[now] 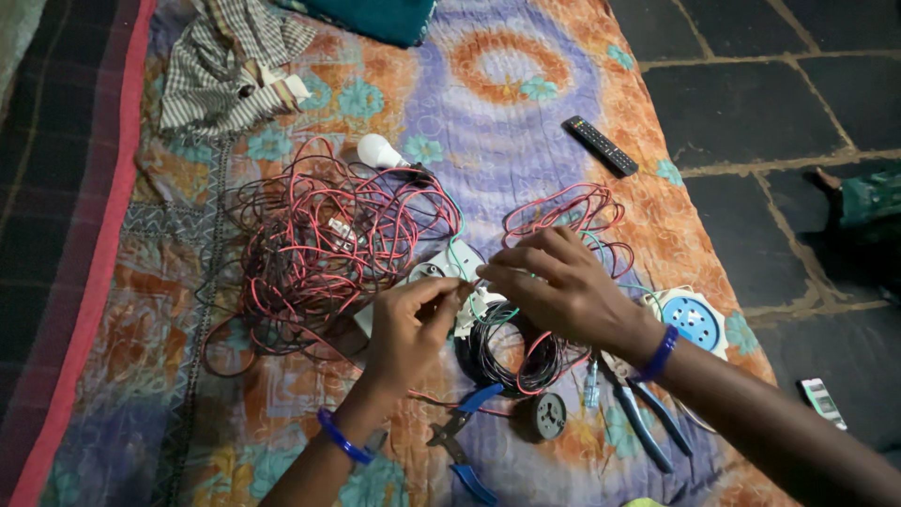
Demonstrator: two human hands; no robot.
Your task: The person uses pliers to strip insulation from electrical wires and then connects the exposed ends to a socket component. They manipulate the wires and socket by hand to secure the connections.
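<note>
Left hand (410, 324) raised over the patterned orange and purple quilt (526, 84), fingers (441, 291) curled together and pinched on a small white plastic electrical fitting (466, 314); right hand (554, 286) directly opposite, fingertips (488, 272) closed down on the same fitting from the other side, with thin green wire (457, 246) rising from the pinch point. Fitting caught between both sets of fingertips, touching them, partly hidden, so exact shape hard to tell. Just beyond the left fingertips, a large loose tangle of red and black wire (319, 244), with a white light bulb (378, 150) at its far edge. Beyond the right knuckles, a smaller coil of red wire (572, 211). Directly beneath the fingertips, a black wire coil (507, 357). Nearer the wrists: blue-handled cutters (465, 432) under the left wrist, a round dark grey fitting (547, 415) beside them, dark-handled pliers (638, 413) under the right forearm. Beside the right wrist, a round blue and white socket plate (693, 321). Well away from the fingers, a black remote control (601, 145), a striped grey and white cloth (230, 61), and dark stone floor tiles (751, 84). Blue bangle on each wrist.
</note>
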